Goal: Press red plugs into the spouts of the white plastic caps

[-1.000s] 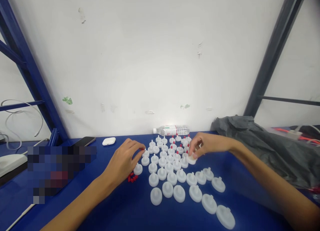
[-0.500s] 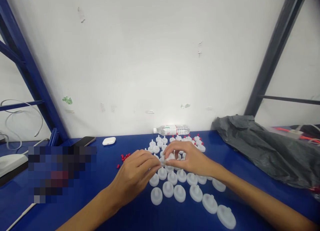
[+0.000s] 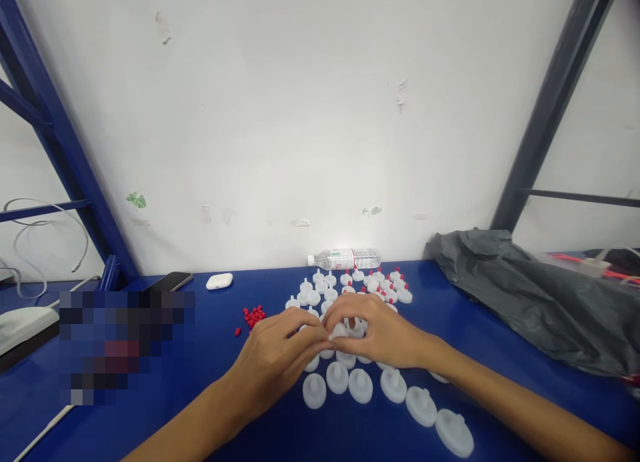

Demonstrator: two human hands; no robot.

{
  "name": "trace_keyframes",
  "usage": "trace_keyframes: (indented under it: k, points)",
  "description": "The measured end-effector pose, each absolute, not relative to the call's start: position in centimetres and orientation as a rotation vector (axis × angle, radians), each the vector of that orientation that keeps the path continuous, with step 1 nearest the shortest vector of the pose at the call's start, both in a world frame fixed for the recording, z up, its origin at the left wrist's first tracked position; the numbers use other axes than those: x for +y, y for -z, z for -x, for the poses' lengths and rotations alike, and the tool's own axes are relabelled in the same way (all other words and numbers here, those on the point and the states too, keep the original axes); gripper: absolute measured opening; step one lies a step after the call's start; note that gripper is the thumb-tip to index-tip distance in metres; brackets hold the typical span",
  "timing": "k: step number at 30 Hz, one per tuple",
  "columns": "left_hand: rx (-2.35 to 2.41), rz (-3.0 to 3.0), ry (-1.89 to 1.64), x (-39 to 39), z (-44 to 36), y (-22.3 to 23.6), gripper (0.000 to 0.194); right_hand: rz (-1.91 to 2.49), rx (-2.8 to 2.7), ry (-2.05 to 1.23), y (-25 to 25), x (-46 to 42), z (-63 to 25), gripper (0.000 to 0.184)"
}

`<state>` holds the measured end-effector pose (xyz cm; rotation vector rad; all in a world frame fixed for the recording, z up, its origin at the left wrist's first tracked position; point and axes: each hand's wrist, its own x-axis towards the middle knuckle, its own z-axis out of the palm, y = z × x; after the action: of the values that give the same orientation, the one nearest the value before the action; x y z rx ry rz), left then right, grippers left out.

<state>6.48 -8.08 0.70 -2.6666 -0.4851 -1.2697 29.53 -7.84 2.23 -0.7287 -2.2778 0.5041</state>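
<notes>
My right hand (image 3: pixel 381 330) is curled over the cluster, pinching a white plastic spout cap (image 3: pixel 340 330) between thumb and fingers. Meeting it from the left, my left hand (image 3: pixel 283 352) has its fingertips pressed together at that cap's spout end. Whatever the left fingers hold is too small or hidden to make out. Many round white spout caps (image 3: pixel 361 386) stand spout-up on the table around and below both hands. Farther back on the right, several white caps with red tips (image 3: pixel 404 294) are grouped. Small red tip caps (image 3: pixel 255 315) lie in a pile beyond my left hand.
A clear plastic bottle (image 3: pixel 345 259) lies against the wall. A white earbud case (image 3: pixel 220 281) and a dark phone (image 3: pixel 173 282) lie at the back left. The blue tabletop (image 3: pixel 280 425) carries a crumpled dark plastic bag (image 3: pixel 520 309) on the right; a white cable (image 3: pixel 47 427) runs along the left.
Both hands have moved slightly nearer to me and closed together, the left fingertips now meeting the right at the held spout cap. More of the red pile and red-tipped caps shows.
</notes>
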Motion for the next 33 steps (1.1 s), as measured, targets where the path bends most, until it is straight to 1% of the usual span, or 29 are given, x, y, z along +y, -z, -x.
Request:
trace_keyframes:
  k: [4, 12, 15, 18, 24, 27, 29, 30, 33]
  points:
    - [-0.460, 2.661, 1.284, -8.2, -6.4, -0.8, 0.004, 0.734, -2.283, -0.491, -2.4, -8.1, -29.4, 0.008]
    - [-0.461, 2.693, 1.289, -8.3, -6.4, -0.9, 0.008, 0.687, -2.284, -0.462, -2.5, -8.4, -29.3, 0.010]
    - [-0.472, 2.723, 1.319, -8.2, -6.3, -0.6, 0.005, 0.698, -2.294, -0.448, -2.4, -8.4, -29.2, 0.010]
    - [-0.500, 2.723, 1.279, -8.2, -6.2, -0.3, 0.003, 0.692, -2.320, -0.419, -2.2, -8.4, -29.1, 0.012]
    - [-0.496, 2.693, 1.279, -8.6, -6.2, -0.7, 0.010, 0.632, -2.314, -0.361, -2.0, -8.3, -29.2, 0.010]
    - [-0.582, 2.777, 1.380, -9.0, -6.5, -0.9, 0.009, 0.562, -2.308, -0.227, -1.8, -8.3, -29.1, 0.007]
    - [-0.685, 2.855, 1.473, -9.1, -6.6, -0.8, 0.009, 0.499, -2.302, -0.040, -1.6, -8.3, -29.1, 0.006]
    - [-0.755, 2.894, 1.506, -9.2, -6.6, -0.8, 0.015, 0.460, -2.292, 0.080, -1.6, -8.3, -29.1, 0.006]
    - [-0.985, 2.990, 1.496, -9.2, -6.5, -0.6, 0.044, 0.345, -2.246, 0.420, -1.6, -8.5, -29.1, 0.007]
